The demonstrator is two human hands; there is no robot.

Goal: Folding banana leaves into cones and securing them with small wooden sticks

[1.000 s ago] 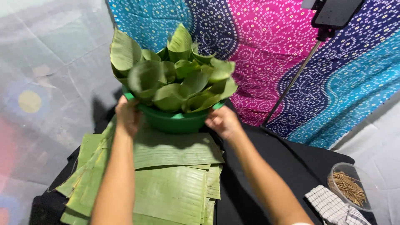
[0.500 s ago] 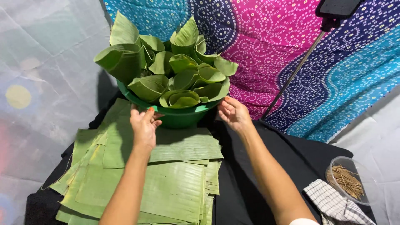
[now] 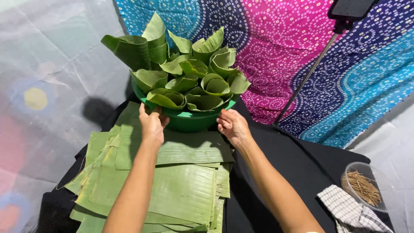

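Two bare forearms in view, coming in from the near edge. No sleeves visible on either arm up to the frame edge. Left hand (image 3: 152, 125): no glove, no ring, no watch or band at the wrist. Right hand (image 3: 233, 126): same, bare, nothing worn at the wrist. Nails short, unpainted as far as can be told. A sliver of white at the near edge by the right arm; cannot tell if it is clothing.

At four o'clock a clear plastic tub of thin brown sticks (image 3: 363, 188) sits on the black table (image 3: 297, 159), a checked cloth (image 3: 347, 211) touching it. At one o'clock a dark stand pole (image 3: 308, 77) leans against dotted fabric (image 3: 302, 47).
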